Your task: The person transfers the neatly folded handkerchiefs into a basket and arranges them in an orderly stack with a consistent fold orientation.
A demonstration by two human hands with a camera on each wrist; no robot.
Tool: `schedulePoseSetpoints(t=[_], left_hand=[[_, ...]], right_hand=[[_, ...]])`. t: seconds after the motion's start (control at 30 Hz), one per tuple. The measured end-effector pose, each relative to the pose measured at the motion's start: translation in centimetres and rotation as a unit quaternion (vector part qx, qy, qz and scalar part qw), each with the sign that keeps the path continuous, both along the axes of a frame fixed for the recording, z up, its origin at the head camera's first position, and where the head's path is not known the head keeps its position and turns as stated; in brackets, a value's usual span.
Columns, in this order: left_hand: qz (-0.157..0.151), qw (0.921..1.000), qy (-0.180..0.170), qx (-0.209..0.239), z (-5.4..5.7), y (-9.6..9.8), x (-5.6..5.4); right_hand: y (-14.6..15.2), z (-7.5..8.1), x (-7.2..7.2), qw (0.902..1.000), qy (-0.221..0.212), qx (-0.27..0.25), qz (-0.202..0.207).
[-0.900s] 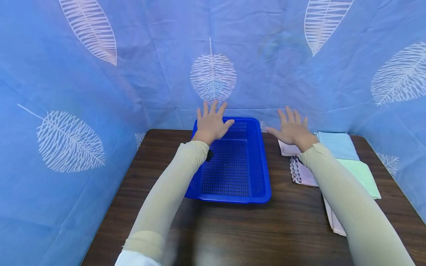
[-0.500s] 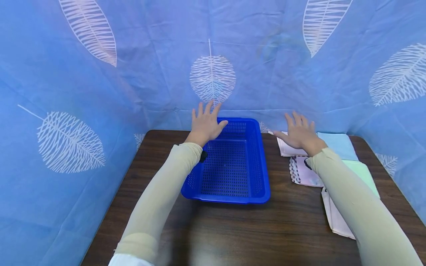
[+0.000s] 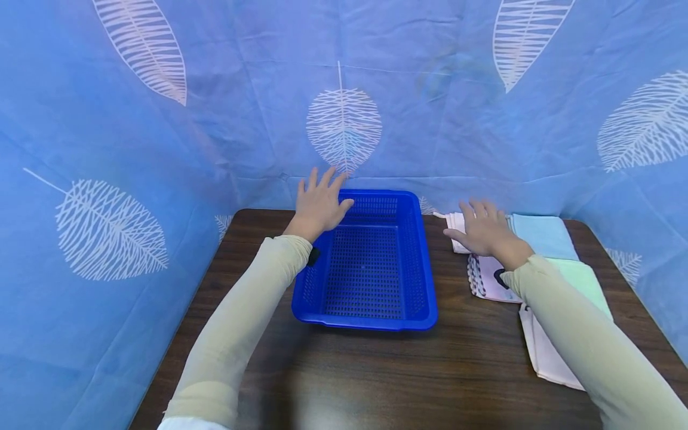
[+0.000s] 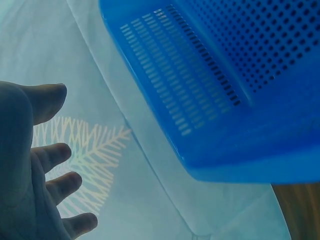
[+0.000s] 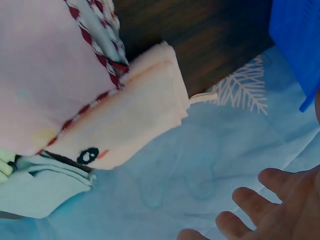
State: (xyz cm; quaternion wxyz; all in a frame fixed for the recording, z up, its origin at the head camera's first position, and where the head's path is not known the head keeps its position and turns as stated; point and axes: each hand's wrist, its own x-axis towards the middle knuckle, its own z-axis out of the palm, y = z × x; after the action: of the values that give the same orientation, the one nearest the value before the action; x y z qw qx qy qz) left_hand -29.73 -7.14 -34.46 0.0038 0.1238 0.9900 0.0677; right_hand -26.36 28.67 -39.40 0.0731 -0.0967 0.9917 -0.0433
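Observation:
My left hand point(image 3: 319, 206) hovers over the far left corner of a blue perforated plastic basket point(image 3: 363, 327), fingers spread and holding nothing. In the left wrist view, that hand's thumb and fingers point(image 4: 62, 187) are apart from the basket wall. My right hand point(image 3: 491, 234) is above the folded cloths on the right, its fingers spread and nothing in them. Nearest to it are a pale pink cloth point(image 3: 455, 232) with a small loop and a pink cloth point(image 3: 486, 280) with braided trim. The right wrist view shows a dark eye print on the pale cloth point(image 5: 135, 110).
A light blue cloth point(image 3: 545, 236), a mint green cloth point(image 3: 583, 280) and another pale pink cloth point(image 3: 548, 352) lie on the right of the brown wooden table point(image 3: 376, 382). A blue curtain point(image 3: 430, 119) with white leaf prints stands behind the table.
My left hand has drifted left and slightly nearer. The right hand has moved right and lower, over the cloths. Both stay spread, and the basket's near left corner shows more.

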Motion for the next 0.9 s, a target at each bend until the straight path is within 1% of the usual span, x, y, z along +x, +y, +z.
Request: schedulePoseSetpoints(t=[0.13,0.23,0.37,0.5,0.7,0.8,0.87,0.9], left_hand=[[0.001,1.0,-0.002,-0.007,-0.3,-0.8,0.2],[-0.003,0.9999,-0.006,-0.011,-0.7,-1.5,0.3],[-0.022,0.9992,0.002,-0.034,-1.4,-2.6,0.3],[-0.039,0.998,0.011,-0.048,-2.0,-3.5,0.3],[-0.048,0.998,0.009,-0.04,-3.1,-4.3,0.5],[-0.049,0.9985,0.005,-0.025,-3.6,-4.6,0.6],[-0.049,0.9987,0.003,-0.013,-4.0,-4.8,0.5],[-0.048,0.9988,0.001,-0.007,-4.2,-5.0,0.5]], right_hand=[[0.6,-0.7,0.3,0.9999,-0.007,0.006,0.004],[1.2,-1.0,0.5,0.9998,-0.021,0.002,-0.007],[2.0,-1.4,0.7,0.9994,-0.031,0.004,-0.013],[2.5,-2.0,1.1,0.9993,-0.031,0.021,0.004],[3.2,-2.7,2.1,0.9983,-0.018,0.048,0.028],[3.7,-3.0,2.5,0.9971,-0.012,0.062,0.043],[4.0,-3.1,2.7,0.9964,-0.019,0.068,0.045],[4.2,-3.2,2.8,0.9965,-0.029,0.068,0.04]])
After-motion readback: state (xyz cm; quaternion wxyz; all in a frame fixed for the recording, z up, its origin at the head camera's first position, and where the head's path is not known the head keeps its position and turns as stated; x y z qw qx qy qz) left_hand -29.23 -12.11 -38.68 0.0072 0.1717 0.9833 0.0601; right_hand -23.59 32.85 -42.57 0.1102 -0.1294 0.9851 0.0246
